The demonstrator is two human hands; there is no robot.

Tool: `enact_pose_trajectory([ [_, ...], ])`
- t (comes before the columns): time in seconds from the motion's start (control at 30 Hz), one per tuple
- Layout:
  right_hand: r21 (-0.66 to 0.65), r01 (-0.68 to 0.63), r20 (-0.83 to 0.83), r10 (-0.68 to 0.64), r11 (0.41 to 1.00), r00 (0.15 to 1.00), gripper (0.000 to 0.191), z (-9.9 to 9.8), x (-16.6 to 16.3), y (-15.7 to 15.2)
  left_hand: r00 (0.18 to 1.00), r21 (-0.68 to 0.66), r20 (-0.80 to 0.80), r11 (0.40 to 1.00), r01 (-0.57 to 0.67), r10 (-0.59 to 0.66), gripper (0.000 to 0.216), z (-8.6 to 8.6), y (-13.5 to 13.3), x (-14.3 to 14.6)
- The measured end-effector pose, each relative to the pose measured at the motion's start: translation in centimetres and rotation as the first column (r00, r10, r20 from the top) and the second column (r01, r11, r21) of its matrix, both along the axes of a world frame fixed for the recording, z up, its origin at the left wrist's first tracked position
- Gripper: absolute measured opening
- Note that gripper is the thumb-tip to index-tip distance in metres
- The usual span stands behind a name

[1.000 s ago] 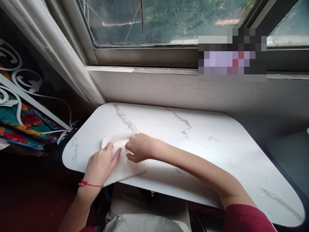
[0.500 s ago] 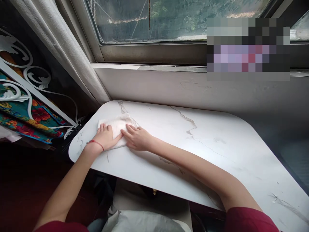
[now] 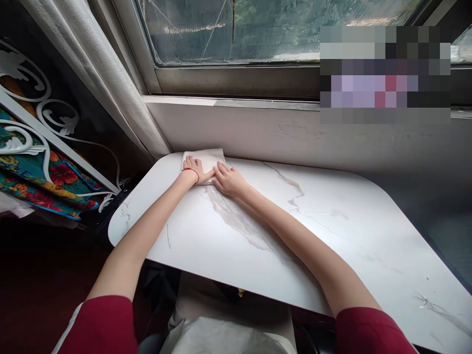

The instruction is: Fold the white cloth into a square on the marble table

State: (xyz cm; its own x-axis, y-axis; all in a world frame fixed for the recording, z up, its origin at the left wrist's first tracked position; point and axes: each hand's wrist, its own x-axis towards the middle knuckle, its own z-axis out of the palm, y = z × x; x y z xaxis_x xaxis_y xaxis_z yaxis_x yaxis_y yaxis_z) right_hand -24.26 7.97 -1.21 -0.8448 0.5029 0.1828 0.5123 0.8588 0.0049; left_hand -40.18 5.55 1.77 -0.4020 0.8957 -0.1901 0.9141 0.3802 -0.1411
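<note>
A folded white cloth [image 3: 208, 157] lies at the far edge of the white marble-patterned table [image 3: 332, 236], against the wall below the window. My left hand [image 3: 196, 169], with a red thread at the wrist, lies flat on the cloth with fingers stretched out. My right hand [image 3: 229, 179] rests flat beside it, its fingers spread and touching the cloth's right side. Both arms reach far forward across the table. A damp streak on the tabletop trails back from the hands toward me.
A grey curtain [image 3: 106, 83] hangs at the left of the window [image 3: 236, 34]. A white scrolled metal frame [image 3: 44, 123] with flowered fabric [image 3: 40, 182] stands left of the table. A pale cushion [image 3: 221, 339] shows below the table's near edge.
Both hands have pushed the cloth across the table from the near left corner to the far edge by the wall, with the arms now fully stretched out.
</note>
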Motion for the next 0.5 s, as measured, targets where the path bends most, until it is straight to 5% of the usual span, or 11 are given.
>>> enact_pose_trajectory([
  [0.27,-0.006,0.095,-0.016,-0.095,0.995,0.995,0.06,0.1,-3.7,1.0,0.999,0.253,0.041,0.967,-0.023,0.012,0.087,-1.7,0.4,-2.6],
  [0.5,-0.046,0.032,-0.068,-0.035,0.998,0.997,0.06,-0.4,-6.0,0.2,0.993,0.234,0.005,0.965,-0.117,0.119,0.085,-1.6,-1.4,-4.8],
])
